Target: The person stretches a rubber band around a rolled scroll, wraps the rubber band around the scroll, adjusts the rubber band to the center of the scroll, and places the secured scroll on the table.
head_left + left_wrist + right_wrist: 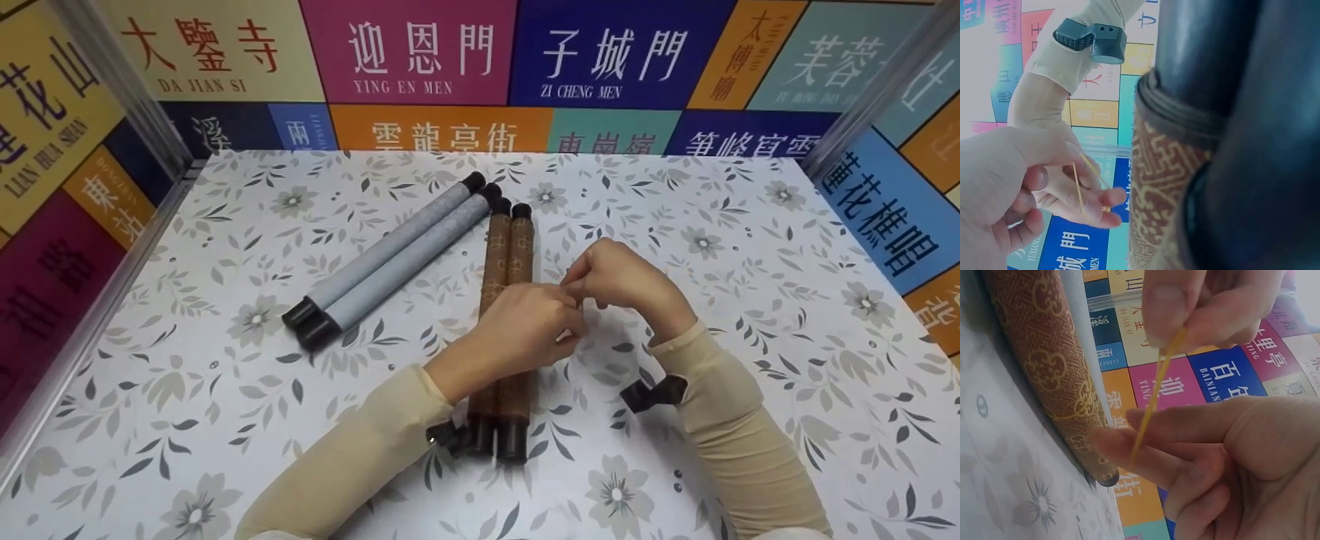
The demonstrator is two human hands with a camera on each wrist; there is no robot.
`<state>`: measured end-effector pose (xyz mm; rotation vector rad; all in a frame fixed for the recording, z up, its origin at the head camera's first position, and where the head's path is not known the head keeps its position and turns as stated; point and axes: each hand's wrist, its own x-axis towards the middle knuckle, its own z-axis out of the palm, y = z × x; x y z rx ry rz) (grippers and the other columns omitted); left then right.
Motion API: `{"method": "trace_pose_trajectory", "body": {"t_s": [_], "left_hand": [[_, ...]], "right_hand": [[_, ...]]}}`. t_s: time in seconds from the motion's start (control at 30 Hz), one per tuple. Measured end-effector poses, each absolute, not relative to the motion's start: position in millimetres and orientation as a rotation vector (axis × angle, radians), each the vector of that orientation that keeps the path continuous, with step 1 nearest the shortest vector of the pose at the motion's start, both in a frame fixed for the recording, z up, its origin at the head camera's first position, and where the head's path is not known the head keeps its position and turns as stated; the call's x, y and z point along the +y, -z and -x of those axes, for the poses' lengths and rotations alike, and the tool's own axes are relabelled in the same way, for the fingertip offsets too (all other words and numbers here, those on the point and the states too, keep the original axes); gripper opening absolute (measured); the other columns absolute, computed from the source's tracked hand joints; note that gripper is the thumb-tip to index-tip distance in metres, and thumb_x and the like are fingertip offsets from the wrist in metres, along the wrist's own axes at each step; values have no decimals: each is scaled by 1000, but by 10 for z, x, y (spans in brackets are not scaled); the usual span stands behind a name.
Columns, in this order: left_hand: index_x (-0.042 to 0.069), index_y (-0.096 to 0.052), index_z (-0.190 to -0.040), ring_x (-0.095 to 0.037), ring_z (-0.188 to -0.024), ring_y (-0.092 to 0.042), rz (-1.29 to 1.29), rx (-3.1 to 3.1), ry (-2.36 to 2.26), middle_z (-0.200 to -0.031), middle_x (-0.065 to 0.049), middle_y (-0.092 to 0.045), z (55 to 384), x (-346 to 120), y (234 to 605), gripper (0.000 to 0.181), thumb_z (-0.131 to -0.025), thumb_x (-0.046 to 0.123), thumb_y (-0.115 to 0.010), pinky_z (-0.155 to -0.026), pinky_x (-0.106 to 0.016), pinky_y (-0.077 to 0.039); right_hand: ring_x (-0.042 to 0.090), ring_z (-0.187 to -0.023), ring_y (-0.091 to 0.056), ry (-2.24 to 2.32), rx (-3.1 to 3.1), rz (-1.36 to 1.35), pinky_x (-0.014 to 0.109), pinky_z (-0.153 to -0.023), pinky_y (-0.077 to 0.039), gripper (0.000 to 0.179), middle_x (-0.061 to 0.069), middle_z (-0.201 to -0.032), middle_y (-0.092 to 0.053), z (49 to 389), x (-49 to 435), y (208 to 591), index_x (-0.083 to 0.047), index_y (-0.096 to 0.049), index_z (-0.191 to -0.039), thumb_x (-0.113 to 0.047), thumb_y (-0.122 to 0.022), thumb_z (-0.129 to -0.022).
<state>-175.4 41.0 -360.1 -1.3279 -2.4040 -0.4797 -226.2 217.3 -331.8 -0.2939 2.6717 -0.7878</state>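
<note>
Between hands (525, 322) (626, 277), yellow band (1154, 399), clear only in wrist views

Thin yellow elastic band (1153, 399): looped, strands pulled straight between left hand (525, 322) and right hand (628, 279), just right of two brown, gold-patterned rolled scrolls (498, 251). Scrolls lie side by side, unopened, black ends showing.

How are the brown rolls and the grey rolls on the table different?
Colour: the brown rolls are dark with golden patterns, while the grey rolls are pale and look plainer.
Pose: the grey rolls lie slanted in the head view, while the brown rolls point almost straight up the picture.
Both come as a pair side by side, with dark ends, on the flowery table.
</note>
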Motion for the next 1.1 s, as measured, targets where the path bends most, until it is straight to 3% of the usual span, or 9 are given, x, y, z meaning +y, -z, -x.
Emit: {"method": "trace_pose_trajectory", "body": {"t_s": [0.17,0.3,0.5,0.73,0.93,1.1], "left_hand": [[26,-75,-76,-12,-67,-65,1327,-2443,439,-75,9,-70,1744,410,3594,11,-85,23,-70,-59,-30,-53],[24,-72,-73,-13,-67,-64,1327,-2456,432,-73,8,-69,1744,409,3588,12,-85,23,-70,-59,-30,-53],[24,-74,-73,-13,-68,-65,1319,-2467,449,-75,8,-71,1758,409,3599,15,-87,28,-71,-61,-30,-54],[25,-74,-75,-12,-68,-65,1305,-2451,463,-76,10,-70,1766,405,3619,9,-84,24,-72,-60,-30,-53],[26,-74,-73,-13,-66,-65,1255,-2475,403,-73,9,-71,1795,368,3577,9,-80,21,-72,-59,-32,-54],[27,-77,-76,-14,-68,-66,1202,-2490,404,-73,8,-72,1843,302,3501,11,-76,17,-73,-60,-33,-54]], "right_hand": [[6,-53,-63,953,2637,149,20,-51,-51,17,6,-77,-76,2257,2120,3296,0,-77,-95,-9,-67,-84],[6,-58,-67,1100,2589,81,22,-60,-59,21,14,-88,-77,2257,2079,3282,6,-73,-103,-4,-65,-87],[7,-67,-70,1182,2570,77,21,-67,-59,26,26,-107,-72,2255,2012,3285,9,-67,-113,-2,-60,-90],[33,-104,-68,962,2708,239,40,-89,-56,31,26,-120,-68,2225,1973,3319,7,-66,-118,-4,-55,-91],[36,-99,-64,615,2805,381,47,-88,-52,34,23,-114,-71,2179,2025,3343,4,-70,-110,-6,-59,-80],[31,-89,-62,474,2750,481,42,-80,-51,31,21,-102,-70,2133,2054,3300,2,-70,-107,-10,-62,-79]]}}
